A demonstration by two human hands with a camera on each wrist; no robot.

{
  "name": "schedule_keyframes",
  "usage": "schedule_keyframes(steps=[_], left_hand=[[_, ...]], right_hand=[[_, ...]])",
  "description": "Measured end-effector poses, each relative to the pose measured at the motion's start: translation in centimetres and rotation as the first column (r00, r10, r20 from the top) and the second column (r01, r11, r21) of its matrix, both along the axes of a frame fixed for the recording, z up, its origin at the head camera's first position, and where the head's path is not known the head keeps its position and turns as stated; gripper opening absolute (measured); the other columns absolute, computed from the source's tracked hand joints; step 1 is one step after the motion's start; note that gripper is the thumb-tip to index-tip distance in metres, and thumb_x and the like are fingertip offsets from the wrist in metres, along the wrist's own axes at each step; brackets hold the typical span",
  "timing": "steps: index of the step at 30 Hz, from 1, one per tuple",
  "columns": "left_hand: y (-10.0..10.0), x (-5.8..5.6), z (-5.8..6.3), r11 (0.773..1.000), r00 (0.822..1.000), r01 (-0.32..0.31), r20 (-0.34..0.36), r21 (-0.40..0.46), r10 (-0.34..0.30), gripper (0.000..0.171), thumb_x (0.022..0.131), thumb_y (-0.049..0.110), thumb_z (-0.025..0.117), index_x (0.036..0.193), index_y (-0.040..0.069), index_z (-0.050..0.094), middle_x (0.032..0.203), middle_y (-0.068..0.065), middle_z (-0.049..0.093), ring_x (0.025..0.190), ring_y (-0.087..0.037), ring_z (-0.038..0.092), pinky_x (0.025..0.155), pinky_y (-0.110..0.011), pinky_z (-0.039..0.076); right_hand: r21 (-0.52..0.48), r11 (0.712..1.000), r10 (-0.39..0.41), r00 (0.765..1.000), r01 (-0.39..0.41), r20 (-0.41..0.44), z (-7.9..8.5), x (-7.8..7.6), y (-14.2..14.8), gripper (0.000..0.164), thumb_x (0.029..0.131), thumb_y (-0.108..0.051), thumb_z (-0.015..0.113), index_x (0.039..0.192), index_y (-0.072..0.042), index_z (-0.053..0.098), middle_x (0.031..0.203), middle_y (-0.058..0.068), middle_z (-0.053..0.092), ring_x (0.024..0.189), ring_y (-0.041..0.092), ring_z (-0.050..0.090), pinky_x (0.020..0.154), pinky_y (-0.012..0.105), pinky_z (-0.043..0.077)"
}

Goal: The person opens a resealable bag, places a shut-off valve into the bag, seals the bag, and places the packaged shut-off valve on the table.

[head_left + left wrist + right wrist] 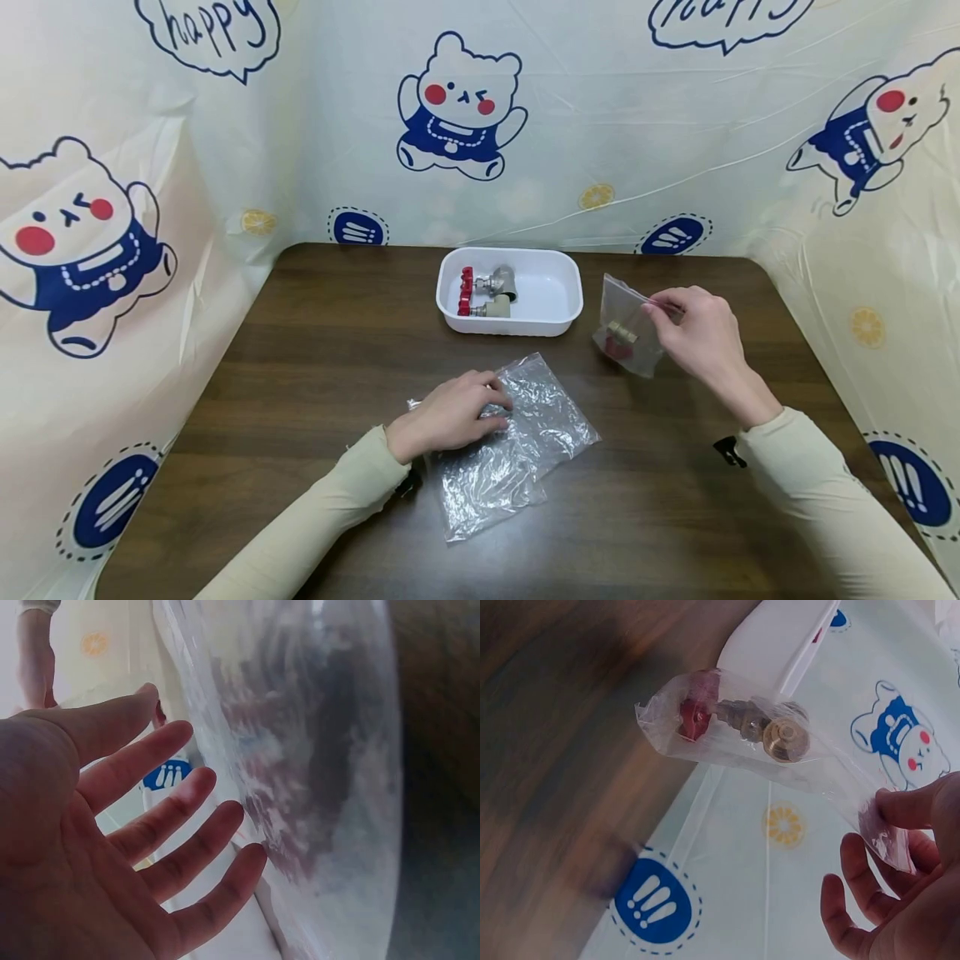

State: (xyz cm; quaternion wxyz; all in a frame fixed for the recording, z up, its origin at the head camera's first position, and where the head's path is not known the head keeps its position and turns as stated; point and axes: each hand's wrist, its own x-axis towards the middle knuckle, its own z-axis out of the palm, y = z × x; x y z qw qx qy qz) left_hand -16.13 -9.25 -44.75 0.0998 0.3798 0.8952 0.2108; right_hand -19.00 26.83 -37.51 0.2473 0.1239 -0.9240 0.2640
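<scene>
My right hand (701, 337) pinches the top edge of a small clear plastic bag (617, 300) at the right of the white tray. Inside the bag is a brass-coloured valve (751, 724) with a red handle (697, 712), hanging low in it in the head view. My left hand (453, 412) is over the empty, crinkled clear plastic bags (540, 408) in the middle of the table. In the left wrist view its fingers (187, 847) are spread and loosely bent beside the clear plastic (322, 765), gripping nothing.
A white tray (551, 287) stands at the back of the brown wooden table (337, 333). Two valves with red handles lie in its left half, a grey metal one (501, 282) and a beige one (497, 307). A printed curtain (322, 108) encloses the table's back and sides.
</scene>
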Motion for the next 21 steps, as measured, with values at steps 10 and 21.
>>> schedule_keyframes(steps=[10,21], left_hand=[[-0.1,0.1,-0.5,0.993,0.990,0.035,-0.130,-0.115,-0.050,0.028,0.095,0.028,0.081,0.121,0.020,0.081,0.121,-0.002,0.064,0.108,-0.023,0.057,0.084,-0.043,0.052],[0.1,0.0,-0.8,0.991,0.985,0.035,-0.162,-0.126,-0.056,0.030,0.092,0.025,0.083,0.122,0.021,0.080,0.120,0.000,0.063,0.109,-0.022,0.056,0.084,-0.042,0.051]], right_hand=[[-0.039,0.991,-0.126,0.990,0.129,0.061,0.0,-0.3,1.3,0.015,0.097,-0.017,0.075,0.098,-0.003,0.081,0.089,0.015,0.077,0.069,0.026,0.061,0.059,0.045,0.042],[-0.060,0.969,-0.231,0.967,0.238,0.104,-0.2,-1.5,3.2,0.023,0.100,-0.022,0.072,0.099,0.000,0.080,0.093,0.021,0.076,0.087,0.038,0.066,0.069,0.054,0.044]])
